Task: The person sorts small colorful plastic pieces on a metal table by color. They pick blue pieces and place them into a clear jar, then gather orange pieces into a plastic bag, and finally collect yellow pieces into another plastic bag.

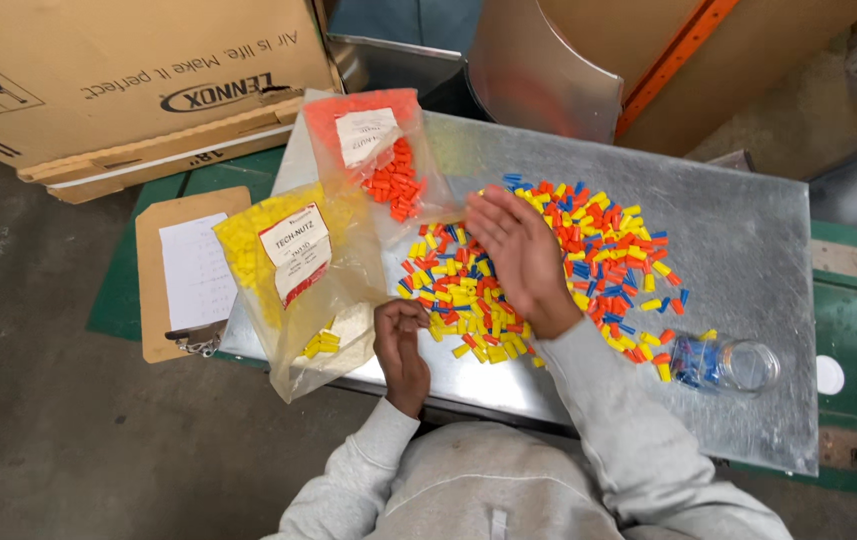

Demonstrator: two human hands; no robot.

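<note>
Two clear plastic bags lie at the left end of a grey metal sheet (748,260) that serves as a work surface. Farthest left, off the sheet, a brown clipboard (153,300) with white paper rests on the green bench. Next comes the bag of yellow caps (293,275), with a white and red label, its lower end hanging over the near edge of the sheet. Behind it lies the bag of orange caps (378,160), also labelled. The left hand (400,340) sits just beside the yellow bag at the sheet's near edge, fingers curled inward and pressed together; whether they pinch anything cannot be told. A loose pile of small caps (598,250) in yellow, orange and blue spreads across the middle of the sheet. The right hand (520,258) hovers flat over the left part of that pile, fingers straight and close together, pointing away from the person. Farther right, a small clear jar (728,365) lies on its side near the sheet's front edge, with blue caps inside. A large cardboard box (128,80) stands behind the bags at upper left.
</note>
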